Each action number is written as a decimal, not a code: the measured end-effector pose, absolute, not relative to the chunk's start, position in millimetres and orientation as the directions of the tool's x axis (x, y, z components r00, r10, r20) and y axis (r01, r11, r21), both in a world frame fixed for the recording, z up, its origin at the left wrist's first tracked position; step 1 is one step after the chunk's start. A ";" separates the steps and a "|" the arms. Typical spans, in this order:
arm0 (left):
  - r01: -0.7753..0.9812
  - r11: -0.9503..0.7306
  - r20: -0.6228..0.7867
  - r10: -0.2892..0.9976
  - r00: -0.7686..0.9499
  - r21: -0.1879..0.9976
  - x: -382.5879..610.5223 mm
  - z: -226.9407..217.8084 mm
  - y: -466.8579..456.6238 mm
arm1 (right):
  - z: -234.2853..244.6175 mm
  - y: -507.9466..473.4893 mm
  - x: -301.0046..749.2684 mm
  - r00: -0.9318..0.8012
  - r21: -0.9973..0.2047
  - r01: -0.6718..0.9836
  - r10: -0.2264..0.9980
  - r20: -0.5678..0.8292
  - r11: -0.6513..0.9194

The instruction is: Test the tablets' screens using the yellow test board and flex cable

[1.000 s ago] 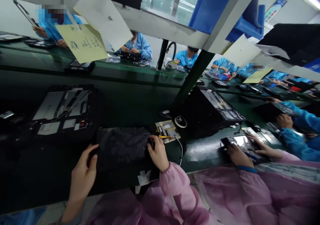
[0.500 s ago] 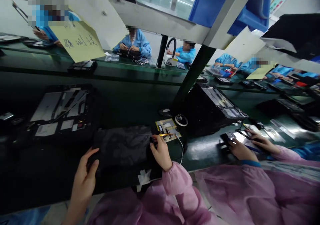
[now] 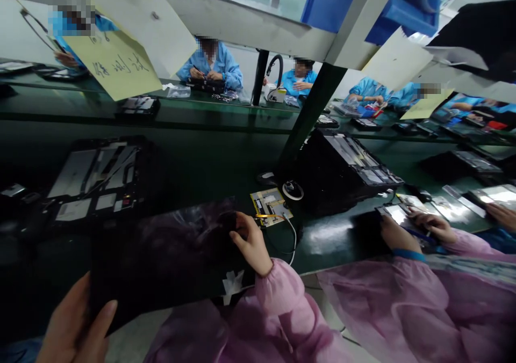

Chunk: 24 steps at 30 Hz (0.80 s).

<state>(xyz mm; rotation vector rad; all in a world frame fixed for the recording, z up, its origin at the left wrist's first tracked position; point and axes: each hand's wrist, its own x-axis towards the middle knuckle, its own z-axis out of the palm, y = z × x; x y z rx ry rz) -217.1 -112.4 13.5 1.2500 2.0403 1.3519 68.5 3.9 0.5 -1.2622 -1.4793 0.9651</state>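
A black tablet [image 3: 161, 255] with a smudged, glossy dark face is held between my two hands, tilted, its left end lower and closer to me. My left hand [image 3: 76, 322] grips the near left end, thumb on the face and fingers partly hidden beyond the edge. At the upper right corner, my right hand [image 3: 252, 242] pinches the tablet with thumb and fingers. Just beyond that hand lies a bare circuit assembly [image 3: 272, 206] with an orange flat strip and a white cable [image 3: 295, 239] attached.
Opened device housings stand in a stack [image 3: 97, 180] at left and a taller stack [image 3: 346, 175] at right. A white tape roll [image 3: 292, 190] lies mid-bench. On the right, a co-worker's hands [image 3: 399, 233] handle another device. A post [image 3: 312, 113] rises behind.
The tablet has come toward me and to the left, its left end tilting down. My left hand has moved down and left with it; my right hand has shifted slightly left.
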 end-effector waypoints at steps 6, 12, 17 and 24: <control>0.365 0.105 0.161 0.763 -0.627 0.925 -191.1 42.0 -79.4 | 36.8 16.0 95.5 0.005 -0.894 0.307 0.939 0.344 0.326; 0.352 -0.120 0.202 0.957 -0.207 0.928 -196.3 2.9 -26.2 | 6.6 21.6 123.6 -0.053 -0.548 0.644 0.745 0.665 0.535; 0.389 0.103 -0.009 0.972 -0.236 0.915 -214.5 -49.8 -26.1 | -34.2 17.7 141.4 -0.401 -0.189 0.790 0.725 0.560 0.583; 0.540 0.121 -0.095 0.993 -0.075 0.833 -207.1 -51.8 -76.0 | -19.8 -14.1 135.5 -0.481 -0.161 0.840 0.848 0.225 0.519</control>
